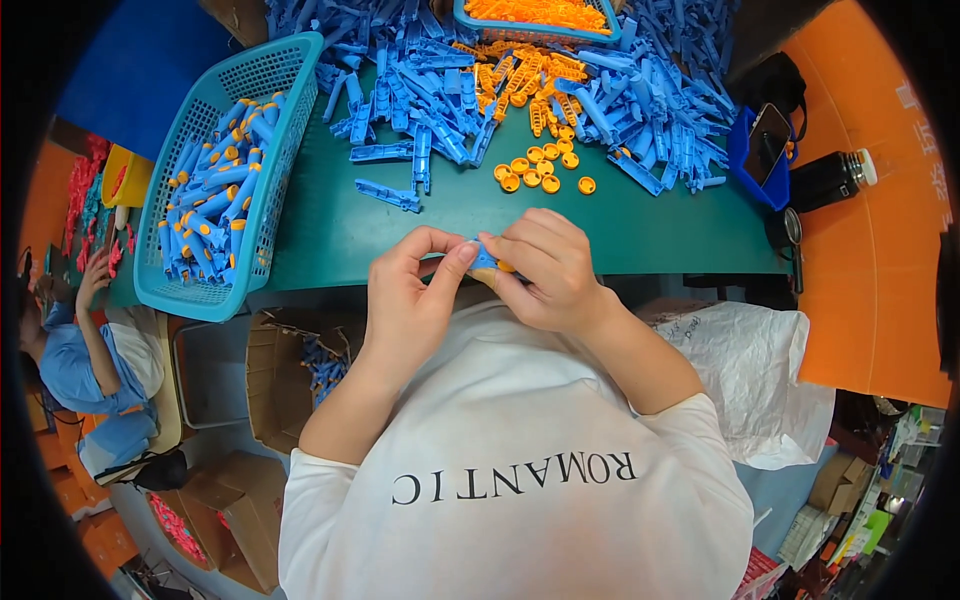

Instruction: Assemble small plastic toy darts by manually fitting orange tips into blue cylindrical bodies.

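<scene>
"Both the left hand (pixel 415 285) and the right hand (pixel 552 268) meet at the near edge of the green table (pixel 625 225). What do they have hold of?"

"One small blue plastic piece with an orange-yellow part (pixel 483 259), held between the fingertips in front of the white shirt (pixel 520 410). Mostly fingers cover it, so I cannot tell its full shape."

"How closed are they?"

"The left thumb and forefinger pinch nearly together on it; the other left fingers are largely hidden behind. The right hand is curled over the piece from its other side, back of the hand upward, several fingertips out of sight."

"And beyond them?"

"Several round orange-yellow caps (pixel 530 172) lie loose on the table. Behind are ladder-like orange-yellow plastic strips (pixel 540 75), between two heaps of blue plastic half-shells (pixel 420 95); the heaps overlap so much that single pieces are hard to separate."

"Any containers?"

"On the left, a teal plastic mesh basket (pixel 308 110) holds blue tubes with orange-yellow ends (pixel 215 200), the lower ones buried. A blue basket (pixel 540 35) of orange pieces is cut off by the top edge. Below the table, the left forearm partly covers a brown cardboard box (pixel 272 395)."

"Who is at far left?"

"A co-worker in blue (pixel 90 365), partly lost in the dark rim."
</scene>
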Motion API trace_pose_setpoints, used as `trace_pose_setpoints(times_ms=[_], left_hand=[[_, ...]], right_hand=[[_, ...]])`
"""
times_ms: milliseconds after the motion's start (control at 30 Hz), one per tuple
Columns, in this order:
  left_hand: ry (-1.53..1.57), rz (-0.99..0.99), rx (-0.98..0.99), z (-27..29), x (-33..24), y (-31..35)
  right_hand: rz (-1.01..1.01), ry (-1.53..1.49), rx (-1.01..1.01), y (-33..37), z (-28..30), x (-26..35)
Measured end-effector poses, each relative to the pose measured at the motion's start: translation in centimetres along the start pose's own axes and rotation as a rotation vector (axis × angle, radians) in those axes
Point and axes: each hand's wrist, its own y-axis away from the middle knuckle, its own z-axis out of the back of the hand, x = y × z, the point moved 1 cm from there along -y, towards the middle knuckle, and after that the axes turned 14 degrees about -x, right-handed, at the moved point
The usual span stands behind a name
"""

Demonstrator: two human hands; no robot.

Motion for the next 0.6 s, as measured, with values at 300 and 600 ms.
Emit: trace_pose_setpoints(times_ms=[300, 600], left_hand=[[0.062, -0.059, 0.003, -0.1, -0.3, 0.1], [0.34, 0.092, -0.096, 1.9, 0.9, 0.0]], right_hand=[[-0.047, -0.03, -0.019, 0.5, -0.5, 0.4], [-0.203, -0.033, -0.023, -0.3, 2.0, 1.8]])
